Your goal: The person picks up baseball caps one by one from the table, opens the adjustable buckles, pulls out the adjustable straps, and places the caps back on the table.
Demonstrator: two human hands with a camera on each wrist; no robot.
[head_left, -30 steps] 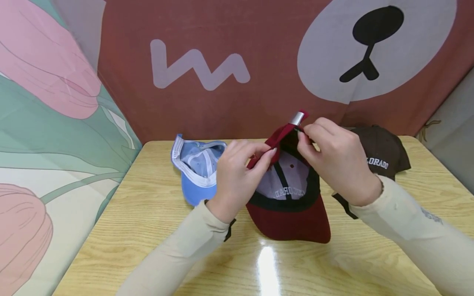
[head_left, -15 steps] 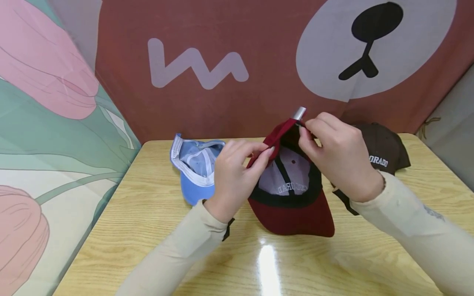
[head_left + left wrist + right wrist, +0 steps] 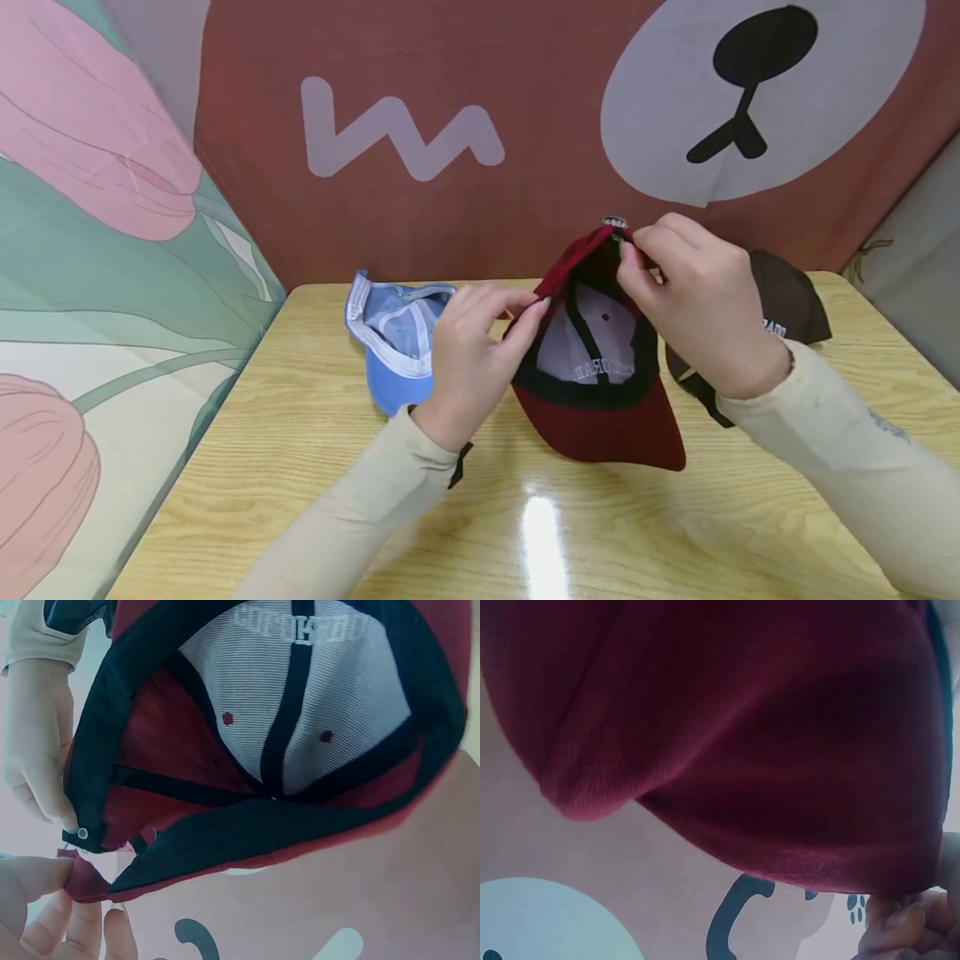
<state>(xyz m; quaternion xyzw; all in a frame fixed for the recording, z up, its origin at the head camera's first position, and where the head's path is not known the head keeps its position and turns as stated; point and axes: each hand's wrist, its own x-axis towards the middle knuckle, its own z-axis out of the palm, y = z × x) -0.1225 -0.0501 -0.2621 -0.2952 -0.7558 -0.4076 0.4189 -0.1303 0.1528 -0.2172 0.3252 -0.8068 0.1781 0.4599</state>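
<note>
Maroon cap [image 3: 596, 354] between left grip [image 3: 476, 358] and right grip [image 3: 697, 304].

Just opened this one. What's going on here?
A person is handling a dark red cap with both hands: the left hand and right hand each pinch its rear edge, with a small metal piece showing near the right. The cap's inside faces the head camera. On the wooden table, a blue cap lies to the person's left, and a dark brown cap sits partly hidden behind the right hand.
</note>
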